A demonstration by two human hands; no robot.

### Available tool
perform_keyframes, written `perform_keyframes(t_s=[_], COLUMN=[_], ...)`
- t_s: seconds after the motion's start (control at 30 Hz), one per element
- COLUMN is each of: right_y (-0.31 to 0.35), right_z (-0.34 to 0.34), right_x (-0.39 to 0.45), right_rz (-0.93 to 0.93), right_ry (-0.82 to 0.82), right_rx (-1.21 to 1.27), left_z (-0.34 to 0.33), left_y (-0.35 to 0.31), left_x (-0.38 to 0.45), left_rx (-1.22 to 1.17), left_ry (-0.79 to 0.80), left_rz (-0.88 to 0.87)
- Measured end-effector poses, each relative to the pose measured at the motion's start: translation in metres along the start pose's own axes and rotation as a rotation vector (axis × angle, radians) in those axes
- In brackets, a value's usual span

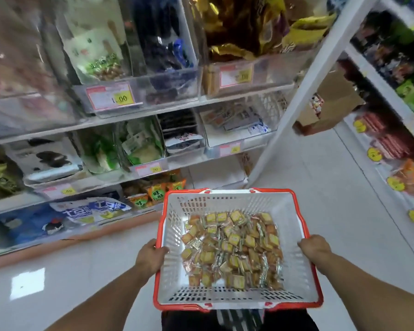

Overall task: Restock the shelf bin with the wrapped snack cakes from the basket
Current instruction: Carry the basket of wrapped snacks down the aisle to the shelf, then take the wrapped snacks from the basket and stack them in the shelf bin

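I hold a white plastic basket (296,278) with a red rim in front of me, above the floor. My left hand (151,255) grips its left rim and my right hand (314,247) grips its right rim. Inside lies a pile of several small wrapped snack cakes (234,249), yellow-orange in clear wrappers. On the shelf ahead stands a clear bin (239,137) holding a few small flat packets at its bottom, mostly bare inside; I cannot tell whether they are the same cakes.
Shelving (139,118) with clear bins of bagged snacks and price tags fills the left and centre. A white upright post (304,91) ends the unit. Another shelf (392,130) runs along the right. A cardboard box (330,106) sits on the tiled aisle floor (320,187).
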State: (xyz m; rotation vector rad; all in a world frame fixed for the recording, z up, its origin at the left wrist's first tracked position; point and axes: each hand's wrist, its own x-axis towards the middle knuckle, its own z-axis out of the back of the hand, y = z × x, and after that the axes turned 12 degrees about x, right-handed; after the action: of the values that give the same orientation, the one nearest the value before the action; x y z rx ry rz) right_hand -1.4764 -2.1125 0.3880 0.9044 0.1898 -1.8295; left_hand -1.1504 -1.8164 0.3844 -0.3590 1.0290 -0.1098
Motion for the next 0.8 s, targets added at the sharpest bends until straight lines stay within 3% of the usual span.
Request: perform_keyframes(t_s=[0.17,0.37,0.6,0.8], right_y=[0.004,-0.024,-0.031,-0.041], right_z=[-0.062,-0.149,-0.249,-0.300], right_x=[0.136,0.243,0.316,0.349], right_rz=[0.034,0.084,0.131,0.115], right_ry=[0.065,0.136,0.269,0.327], right_rx=[-0.074,-0.175,-0.192,0.078], left_z=[-0.095,-0.178,-0.209,-0.210], left_y=[0.013,0.060,0.103,0.123], left_x=[0.080,0.184,0.292,0.352], left_rx=[-0.039,-0.009,0.059,0.195], left_ry=[-0.074,-0.133,-0.229,-0.260], left_rz=[0.116,0.159,0.210,0.227])
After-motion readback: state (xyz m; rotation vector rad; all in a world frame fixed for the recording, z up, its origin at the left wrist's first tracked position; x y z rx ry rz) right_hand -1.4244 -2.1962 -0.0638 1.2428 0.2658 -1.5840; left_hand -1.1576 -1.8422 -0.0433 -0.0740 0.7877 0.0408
